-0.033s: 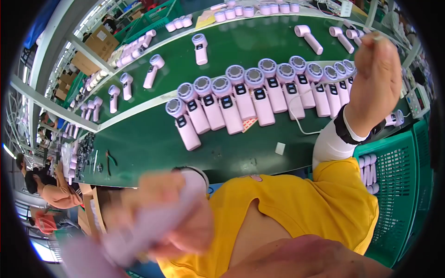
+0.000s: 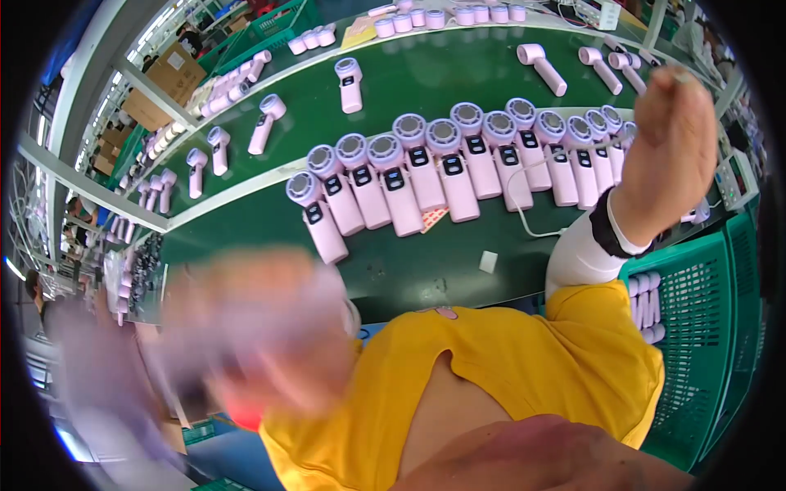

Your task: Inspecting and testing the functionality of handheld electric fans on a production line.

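At the lower left, my left hand (image 2: 282,352) is closed around a lilac handheld fan (image 2: 106,376). Both are smeared by motion, and the fan's head end reaches toward the left rim. My right hand (image 2: 667,155) is raised at the right with fingers pressed together; a small pale bit shows at the fingertips, too small to name. A thin white cable (image 2: 528,225) curves over the bench toward that wrist. Between my hands, lilac handheld fans (image 2: 397,196) stand in a staggered row, round heads pointing away from me, dark display panels on their handles.
More fans (image 2: 350,86) lie spaced along the green surface (image 2: 442,69) behind the row. A small white piece (image 2: 488,262) lies on the near bench. Beside my right arm is a green crate (image 2: 696,327) holding fans. White frame posts (image 2: 90,192) and cardboard boxes (image 2: 164,86) stand at the left.
My left hand and its fan have swung slightly upward and left, with the fan's head end rising. The right hand stays nearly in place; the bench view has shifted slightly left.
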